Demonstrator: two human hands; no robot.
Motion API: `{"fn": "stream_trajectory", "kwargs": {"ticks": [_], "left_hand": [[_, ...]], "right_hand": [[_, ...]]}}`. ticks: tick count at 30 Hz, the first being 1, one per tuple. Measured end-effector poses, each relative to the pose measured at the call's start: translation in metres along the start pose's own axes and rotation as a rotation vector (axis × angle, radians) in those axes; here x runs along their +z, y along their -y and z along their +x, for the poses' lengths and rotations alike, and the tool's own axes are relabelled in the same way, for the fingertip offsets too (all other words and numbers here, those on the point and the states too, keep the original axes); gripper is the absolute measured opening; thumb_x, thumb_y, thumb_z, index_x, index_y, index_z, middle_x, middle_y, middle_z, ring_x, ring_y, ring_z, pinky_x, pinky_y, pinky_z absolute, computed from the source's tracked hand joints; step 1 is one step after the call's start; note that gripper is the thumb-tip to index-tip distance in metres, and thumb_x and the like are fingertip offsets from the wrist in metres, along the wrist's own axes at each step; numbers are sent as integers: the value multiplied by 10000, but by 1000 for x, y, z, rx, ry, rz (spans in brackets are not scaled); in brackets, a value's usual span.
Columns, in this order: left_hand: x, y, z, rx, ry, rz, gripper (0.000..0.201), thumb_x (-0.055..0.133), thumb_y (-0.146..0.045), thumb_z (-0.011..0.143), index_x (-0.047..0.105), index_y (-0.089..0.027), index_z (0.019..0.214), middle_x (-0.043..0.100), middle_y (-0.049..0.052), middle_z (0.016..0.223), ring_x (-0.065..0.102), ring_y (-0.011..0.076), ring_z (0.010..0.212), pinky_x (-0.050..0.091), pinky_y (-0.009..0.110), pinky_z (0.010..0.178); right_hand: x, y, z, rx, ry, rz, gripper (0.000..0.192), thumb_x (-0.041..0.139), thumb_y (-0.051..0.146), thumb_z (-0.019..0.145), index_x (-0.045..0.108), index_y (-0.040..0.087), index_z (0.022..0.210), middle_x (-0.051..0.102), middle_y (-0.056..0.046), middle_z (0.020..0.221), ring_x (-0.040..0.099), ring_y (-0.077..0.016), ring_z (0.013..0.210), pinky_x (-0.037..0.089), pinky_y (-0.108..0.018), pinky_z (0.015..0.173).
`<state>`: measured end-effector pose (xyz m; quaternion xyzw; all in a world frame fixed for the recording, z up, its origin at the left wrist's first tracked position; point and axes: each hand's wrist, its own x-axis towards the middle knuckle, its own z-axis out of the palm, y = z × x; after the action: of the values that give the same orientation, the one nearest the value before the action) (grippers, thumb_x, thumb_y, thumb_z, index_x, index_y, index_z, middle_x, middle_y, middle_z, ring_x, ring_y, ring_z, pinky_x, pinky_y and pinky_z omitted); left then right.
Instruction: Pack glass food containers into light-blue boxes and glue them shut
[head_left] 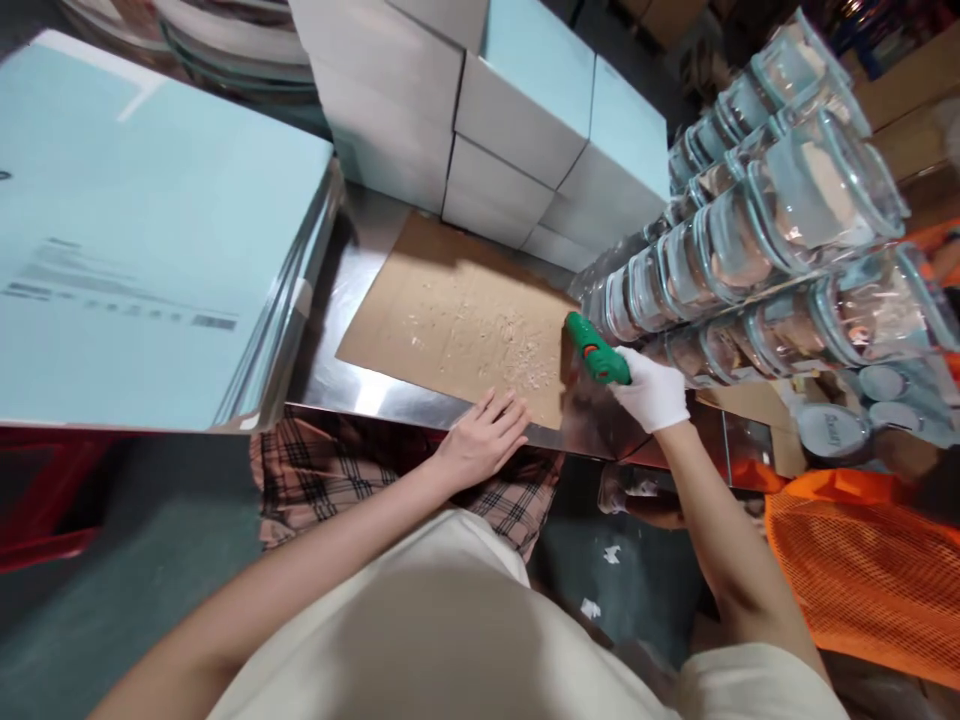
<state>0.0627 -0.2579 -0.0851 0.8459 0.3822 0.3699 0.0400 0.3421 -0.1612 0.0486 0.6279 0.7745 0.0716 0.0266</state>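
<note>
My right hand [654, 392], in a white glove, is wrapped round a green glue gun [592, 347] with an orange trigger. It is held at the right end of a flat brown cardboard sheet [390, 310]. Whitish, glue-like blobs and marks dot the sheet, thickest towards its right half. My left hand [484, 440] is bare and lies palm down at the sheet's front edge, fingers stretched out, with nothing in it. Under the sheet is a shiny metal tabletop [341, 372].
A stack of flat pale-blue printed cardboard pieces [157, 240] stands at left. White and pale-blue boxes [517, 110] are piled behind the sheet. Rows of wrapped round glass containers [720, 240] rise at right. An orange mesh basket [862, 570] is at lower right.
</note>
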Motion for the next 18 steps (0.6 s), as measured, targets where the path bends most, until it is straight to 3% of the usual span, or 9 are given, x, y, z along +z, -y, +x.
{"fn": "stream_trajectory", "kwargs": {"ticks": [3,6,9,11,14,18], "left_hand": [[0,0,0,5,-10,17,344,560,-268,1045,693,-125,1329,739,137,1364,676,305,1306,514,501,1162],[0,0,0,-10,14,-22,386,566,-264,1040,659,-136,1391,726,149,1382,649,304,1347,477,520,1199],[0,0,-1,-8,3,-37,402,585,-256,1030,650,-132,1407,728,149,1379,651,305,1342,475,516,1200],[0,0,-1,0,-18,-23,382,593,-258,1027,670,-129,1378,733,142,1373,663,313,1322,500,514,1173],[-1,-1,0,9,-46,3,349,591,-265,1031,697,-130,1335,743,127,1358,688,320,1280,537,510,1127],[-2,-1,1,17,-52,6,345,588,-261,1033,694,-142,1340,747,116,1353,693,308,1274,543,500,1123]], "right_hand": [[-2,0,2,-2,32,98,474,705,361,749,785,244,1201,837,-74,998,789,-311,873,566,-351,764],[-8,-3,4,247,-4,392,397,705,353,671,796,182,1018,812,-91,834,735,-289,701,546,-356,663],[-14,-5,-10,516,80,1025,354,685,381,646,727,168,925,814,-117,909,522,-143,460,416,-280,467],[-14,-5,-29,578,147,1323,354,630,408,661,685,183,930,810,-139,1081,332,-61,402,309,-238,412],[-3,0,-62,617,199,1509,325,558,400,666,643,200,908,799,-127,1156,95,-20,408,184,-204,388],[25,13,-93,651,278,1772,297,547,374,674,624,215,912,819,-43,993,-48,-16,417,68,-197,363]]}}
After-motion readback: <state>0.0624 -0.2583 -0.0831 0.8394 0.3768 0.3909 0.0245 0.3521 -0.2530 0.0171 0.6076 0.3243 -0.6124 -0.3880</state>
